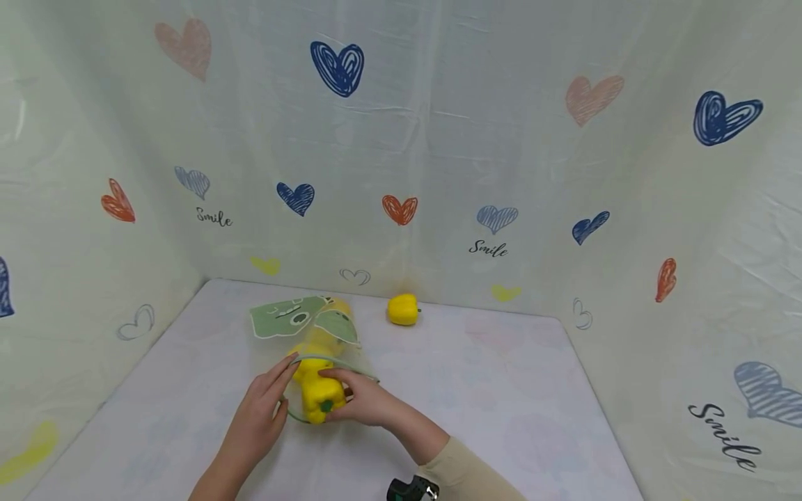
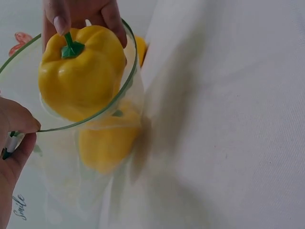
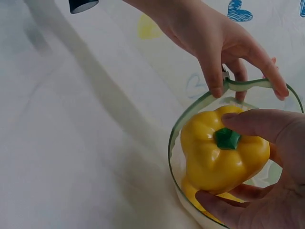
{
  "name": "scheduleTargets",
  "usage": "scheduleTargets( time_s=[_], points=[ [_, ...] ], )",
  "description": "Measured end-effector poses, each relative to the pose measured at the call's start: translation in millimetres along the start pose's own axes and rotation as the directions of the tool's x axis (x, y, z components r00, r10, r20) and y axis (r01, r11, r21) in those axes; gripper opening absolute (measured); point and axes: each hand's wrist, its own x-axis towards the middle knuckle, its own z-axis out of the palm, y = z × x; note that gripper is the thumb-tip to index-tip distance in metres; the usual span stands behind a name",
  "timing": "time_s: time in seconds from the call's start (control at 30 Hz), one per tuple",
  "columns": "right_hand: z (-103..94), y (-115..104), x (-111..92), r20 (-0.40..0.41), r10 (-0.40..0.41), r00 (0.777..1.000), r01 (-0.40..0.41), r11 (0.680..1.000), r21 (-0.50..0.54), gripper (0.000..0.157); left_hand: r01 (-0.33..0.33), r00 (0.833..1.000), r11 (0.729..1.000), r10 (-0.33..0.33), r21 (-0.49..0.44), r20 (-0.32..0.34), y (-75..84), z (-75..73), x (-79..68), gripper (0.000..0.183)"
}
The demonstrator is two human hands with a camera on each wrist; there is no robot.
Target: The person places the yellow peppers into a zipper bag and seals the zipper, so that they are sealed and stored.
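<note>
**Shiny yellow pepper in the mouth of a clear bag**

So the yellow pepper (image 3: 214,167) is bright and glossy, with fat rounded lobes and a green cap (image 3: 228,139) set into its top. It's in the opening of the clear bag (image 1: 282,323), ringed by the green rim (image 2: 95,116), cap facing out; can't tell how deep it sits. The right hand (image 1: 363,402) has a good grip on it, thumb by the cap, fingers curled round the side. The left hand (image 1: 260,410) is barely parted, pinching the rim between thumb and fingers.

The views differ a fair bit. Left wrist gives you the skinny stalk (image 2: 69,40) poking up, plus another pepper (image 2: 105,150) through the cloudy bag wall. Right wrist shows a small metal piece (image 3: 225,74) at the rim, right by the left hand's fingers. Head view gets the bag's green print with eyes (image 1: 335,321), and a loose pepper (image 1: 402,309) on its side on the table (image 1: 501,390), near the heart-patterned curtain (image 1: 438,160).
</note>
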Motion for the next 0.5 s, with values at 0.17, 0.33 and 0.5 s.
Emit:
scheduleTargets(
  time_s=[0.17,0.33,0.5],
  points=[
    [1.4,0.2,2.7,-0.012,0.045,0.999,-0.046,0.998,-0.038,0.063,-0.013,1.0,1.0,0.013,-0.001,-0.013,0.4,0.0,0.5,0.075],
    [3.6,0.6,4.3,-0.04,0.087,0.995,-0.089,0.995,-0.051,0.063,-0.032,0.999,0.999,0.031,-0.004,-0.031,-0.7,1.0,0.0,0.078],
    [6.5,1.3,5.2,-0.074,0.119,0.99,-0.122,0.992,-0.041,0.067,0.0,1.0,1.0,0.0,0.001,-0.002,-2.1,2.8,-2.2,0.075]
  ],
)
